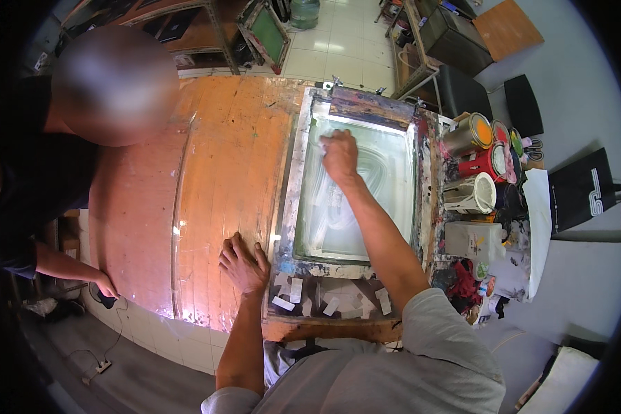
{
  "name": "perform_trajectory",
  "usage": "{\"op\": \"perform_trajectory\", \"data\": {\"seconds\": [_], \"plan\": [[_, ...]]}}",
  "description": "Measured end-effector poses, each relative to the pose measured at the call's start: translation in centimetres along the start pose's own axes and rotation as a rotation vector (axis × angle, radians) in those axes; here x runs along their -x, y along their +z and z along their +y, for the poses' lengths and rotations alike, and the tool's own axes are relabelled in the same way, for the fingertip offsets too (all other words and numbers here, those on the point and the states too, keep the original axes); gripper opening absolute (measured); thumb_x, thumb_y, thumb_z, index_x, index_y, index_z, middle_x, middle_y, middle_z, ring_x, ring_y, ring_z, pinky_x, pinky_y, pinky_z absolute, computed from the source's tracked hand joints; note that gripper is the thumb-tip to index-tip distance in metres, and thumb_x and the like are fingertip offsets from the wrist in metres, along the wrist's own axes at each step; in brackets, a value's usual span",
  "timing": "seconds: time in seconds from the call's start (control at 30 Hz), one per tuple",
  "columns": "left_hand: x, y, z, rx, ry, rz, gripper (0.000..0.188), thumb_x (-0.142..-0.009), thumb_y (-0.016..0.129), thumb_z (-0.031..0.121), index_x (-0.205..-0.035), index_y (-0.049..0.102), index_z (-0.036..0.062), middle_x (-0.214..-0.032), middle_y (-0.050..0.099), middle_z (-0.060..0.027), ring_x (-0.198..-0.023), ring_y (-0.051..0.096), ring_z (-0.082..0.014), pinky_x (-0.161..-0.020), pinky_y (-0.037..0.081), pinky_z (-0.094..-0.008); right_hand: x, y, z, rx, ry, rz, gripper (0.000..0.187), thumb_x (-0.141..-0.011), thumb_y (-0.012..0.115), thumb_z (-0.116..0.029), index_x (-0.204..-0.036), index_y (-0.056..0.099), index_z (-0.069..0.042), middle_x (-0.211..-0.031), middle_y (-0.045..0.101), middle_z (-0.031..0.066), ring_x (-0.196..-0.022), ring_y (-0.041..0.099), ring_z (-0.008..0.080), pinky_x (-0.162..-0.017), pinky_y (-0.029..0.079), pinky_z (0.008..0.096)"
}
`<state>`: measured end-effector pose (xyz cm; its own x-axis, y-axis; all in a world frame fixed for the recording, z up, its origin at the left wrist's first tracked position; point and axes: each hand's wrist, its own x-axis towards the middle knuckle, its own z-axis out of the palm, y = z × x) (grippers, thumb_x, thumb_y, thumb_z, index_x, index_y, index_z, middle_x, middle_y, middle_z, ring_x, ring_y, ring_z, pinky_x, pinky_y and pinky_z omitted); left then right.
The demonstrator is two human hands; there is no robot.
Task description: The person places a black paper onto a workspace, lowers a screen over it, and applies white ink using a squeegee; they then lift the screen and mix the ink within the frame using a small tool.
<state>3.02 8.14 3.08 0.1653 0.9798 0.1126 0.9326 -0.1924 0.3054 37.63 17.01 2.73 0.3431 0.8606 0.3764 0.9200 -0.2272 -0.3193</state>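
A screen printing frame (pixel 296 207) lies flat on the table in front of me, its pale mesh (pixel 324 214) streaked with whitish, curved smears. My right hand (pixel 340 153) is closed and pressed down near the upper left part of the mesh. A bit of something whitish shows by its fingertips, too small to make out. On the orange wooden tabletop (pixel 234 152), just left of the frame, my left hand (pixel 245 266) rests flat with its fingers spread, holding nothing. Hinge clamps (pixel 337 81) sit along the frame's far edge.
Ink cans (pixel 470 132), an open white tub (pixel 477 193) and a translucent jug (pixel 470 239) crowd the right side. Red rags (pixel 464 281) lie nearer. Scraps of white tape (pixel 296 290) stick below the frame. Another person (pixel 41 165) stands at the table's left end.
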Motion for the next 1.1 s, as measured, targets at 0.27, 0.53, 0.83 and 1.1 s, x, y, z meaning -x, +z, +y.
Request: {"op": "perform_trajectory", "data": {"seconds": [0.27, 0.53, 0.83, 1.1], "plan": [[-0.2, 0.0, 0.2, 0.018, 0.017, -0.014, 0.062, -0.097, 0.057, 0.042, -0.146, 0.048, 0.0059, -0.142, 0.049, -0.0218, -0.125, 0.046, -0.0425, -0.104, 0.034, -0.0546, 1.3, -5.8, 13.8, 0.337, 0.133, -0.174, 0.024, -0.086, 0.063, -0.009, -0.096, 0.082, -0.020, -0.106, 0.074, 0.0132, -0.115, 0.062, 0.0365, -0.100, 0.046, 0.0508], [0.4, 0.5, -0.2, 0.019, 0.032, 0.048, 0.062, -0.096, 0.058, 0.042, -0.145, 0.049, 0.0042, -0.139, 0.051, -0.0227, -0.123, 0.048, -0.0429, -0.103, 0.035, -0.0554, 18.3, -14.0, 11.8, 0.399, 0.003, -0.308, 0.029, -0.074, 0.066, 0.001, -0.094, 0.081, -0.013, -0.092, 0.076, 0.0085, -0.100, 0.060, 0.0322, -0.088, 0.046, 0.0438], [-0.1, -0.9, 0.4, 0.057, 0.026, 0.044, 0.060, -0.093, 0.061, 0.040, -0.140, 0.052, 0.0035, -0.134, 0.053, -0.0229, -0.121, 0.049, -0.0421, -0.100, 0.036, -0.0559, 8.3, -12.9, 12.8, 0.342, 0.072, -0.069, 0.020, -0.074, 0.070, -0.002, -0.089, 0.080, -0.012, -0.086, 0.073, 0.0108, -0.097, 0.060, 0.0319, -0.091, 0.044, 0.0446], [1.0, -0.5, -0.7, 0.100, -0.013, 0.060, 0.058, -0.092, 0.065, 0.035, -0.138, 0.052, 0.0040, -0.134, 0.050, -0.0246, -0.123, 0.046, -0.0436, -0.102, 0.036, -0.0572, 9.7, -7.4, 2.8, 0.002, -0.183, -0.222, 0.022, -0.078, 0.066, -0.004, -0.093, 0.080, -0.010, -0.093, 0.071, 0.0146, -0.102, 0.061, 0.0379, -0.095, 0.046, 0.0519]]}}
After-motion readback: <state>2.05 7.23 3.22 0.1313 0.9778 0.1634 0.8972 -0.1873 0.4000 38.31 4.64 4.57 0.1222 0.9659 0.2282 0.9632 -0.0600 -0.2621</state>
